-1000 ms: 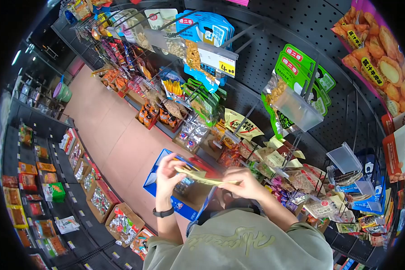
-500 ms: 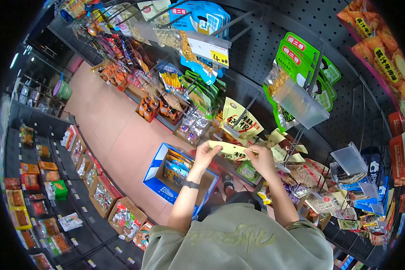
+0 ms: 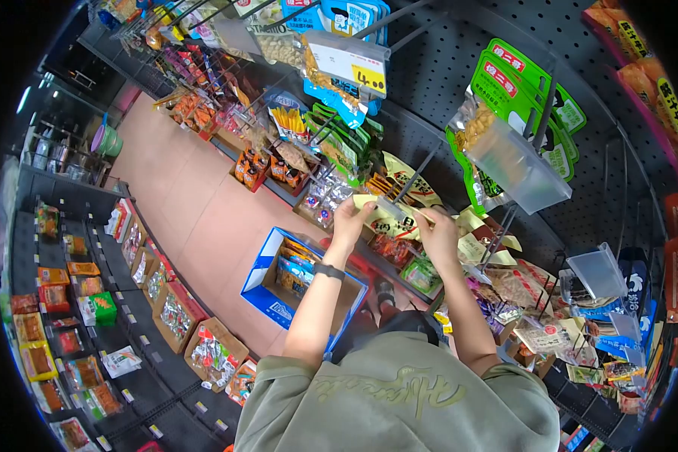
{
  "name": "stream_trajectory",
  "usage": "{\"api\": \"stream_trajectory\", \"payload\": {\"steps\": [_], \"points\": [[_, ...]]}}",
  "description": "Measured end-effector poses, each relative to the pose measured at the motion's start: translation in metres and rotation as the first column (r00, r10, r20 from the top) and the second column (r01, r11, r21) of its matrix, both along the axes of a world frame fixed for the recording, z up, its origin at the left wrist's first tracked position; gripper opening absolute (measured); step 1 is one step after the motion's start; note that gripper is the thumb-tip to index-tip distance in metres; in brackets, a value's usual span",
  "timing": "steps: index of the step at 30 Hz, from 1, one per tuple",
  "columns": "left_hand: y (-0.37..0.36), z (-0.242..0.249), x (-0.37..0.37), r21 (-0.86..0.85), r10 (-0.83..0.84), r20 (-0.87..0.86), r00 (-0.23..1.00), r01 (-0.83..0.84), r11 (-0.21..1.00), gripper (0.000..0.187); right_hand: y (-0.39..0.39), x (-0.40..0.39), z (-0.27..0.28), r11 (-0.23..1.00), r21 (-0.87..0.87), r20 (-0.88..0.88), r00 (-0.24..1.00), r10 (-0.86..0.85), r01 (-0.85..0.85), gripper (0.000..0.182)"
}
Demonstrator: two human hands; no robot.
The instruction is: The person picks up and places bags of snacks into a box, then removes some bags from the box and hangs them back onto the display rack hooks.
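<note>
A pale yellow snack bag with large dark characters is stretched between my two hands, just at the front end of a display hook. My left hand pinches its left top corner; a dark band circles that wrist. At the right corner, my right hand grips the bag between thumb and fingers. The hook's clear tag holder overlaps the bag's upper edge in this view. Behind it, a matching yellow bag hangs on the rack.
Below my left forearm, a blue carton holds several snack packs. Green bags hang at upper right behind a clear tag holder. Metal hooks jut from the black pegboard. Across the pink floor stands a low shelf of snacks.
Both hands have moved up and forward with the yellow bag, bringing it to the hook's front end. The view has shifted slightly.
</note>
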State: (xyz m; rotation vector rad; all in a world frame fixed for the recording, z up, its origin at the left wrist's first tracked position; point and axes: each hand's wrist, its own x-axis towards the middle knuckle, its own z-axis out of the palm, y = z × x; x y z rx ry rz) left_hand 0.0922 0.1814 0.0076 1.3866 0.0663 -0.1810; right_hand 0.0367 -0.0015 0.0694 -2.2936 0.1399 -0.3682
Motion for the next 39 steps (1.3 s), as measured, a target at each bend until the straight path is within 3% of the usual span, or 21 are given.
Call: {"api": "stream_trajectory", "payload": {"steps": [7,11,30,39], "points": [[-0.019,-0.001,0.011,-0.087,0.115,0.071,0.991,-0.109,0.990,0.010,-0.003,0.019,0.007,0.997,-0.062,0.022,0.999,-0.047,0.049,0.017],[-0.021,-0.001,0.011,-0.117,0.133,0.000,0.991,-0.133,0.984,0.014,0.001,0.019,0.013,0.990,-0.118,-0.007,0.997,-0.082,0.081,0.018],[-0.016,0.016,0.029,-0.092,-0.057,-0.054,0.997,0.052,0.994,0.015,-0.001,0.016,0.013,0.993,-0.006,-0.040,0.993,-0.115,0.115,0.021],[-0.018,0.011,0.033,-0.081,-0.069,-0.036,0.997,0.066,0.995,0.014,-0.002,0.017,0.008,0.987,-0.116,-0.090,0.988,-0.125,0.114,0.021]]}}
